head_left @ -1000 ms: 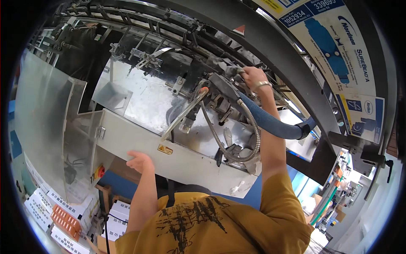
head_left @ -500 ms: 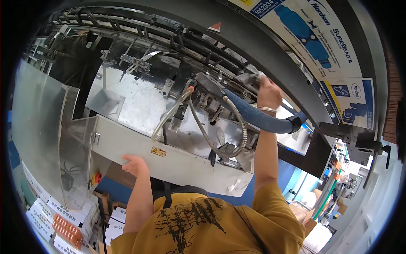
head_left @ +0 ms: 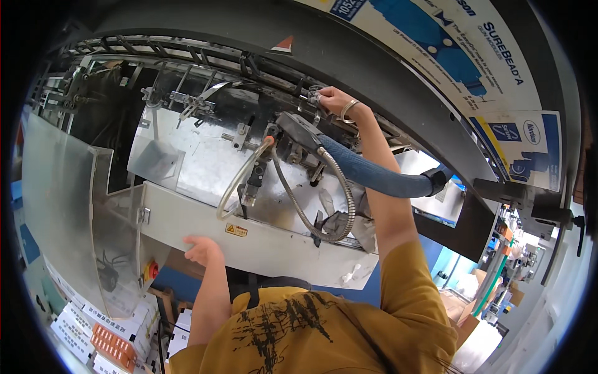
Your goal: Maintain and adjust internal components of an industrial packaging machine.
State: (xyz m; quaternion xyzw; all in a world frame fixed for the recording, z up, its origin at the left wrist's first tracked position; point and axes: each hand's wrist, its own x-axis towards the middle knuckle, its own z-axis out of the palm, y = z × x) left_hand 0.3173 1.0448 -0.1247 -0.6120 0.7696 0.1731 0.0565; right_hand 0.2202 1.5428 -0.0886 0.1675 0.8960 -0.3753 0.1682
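Note:
My right hand (head_left: pixel 337 101) reaches across the machine to the rail assembly at its far side. Its fingers are closed on a crumpled grey rag (head_left: pixel 316 98), mostly hidden, which touches the metal rails (head_left: pixel 286 86). Under my right forearm runs a thick blue sleeved hose (head_left: pixel 374 176) ending in a dark glue head (head_left: pixel 298 131). My left hand (head_left: pixel 204 250) is empty, its fingers loosely apart, at the lower edge of the machine's pale front panel (head_left: pixel 293 252).
A metal-sheathed cable (head_left: pixel 349 212) loops over the shiny machine bed (head_left: pixel 193 146). A clear guard door (head_left: pixel 59 206) stands at the left, near a red stop knob (head_left: pixel 151 270). White cartons (head_left: pixel 75 333) and an orange crate (head_left: pixel 113 346) are below it.
My right hand has moved left and farther along the rails with the rag. My left hand has stayed by the front panel. The whole view has shifted slightly.

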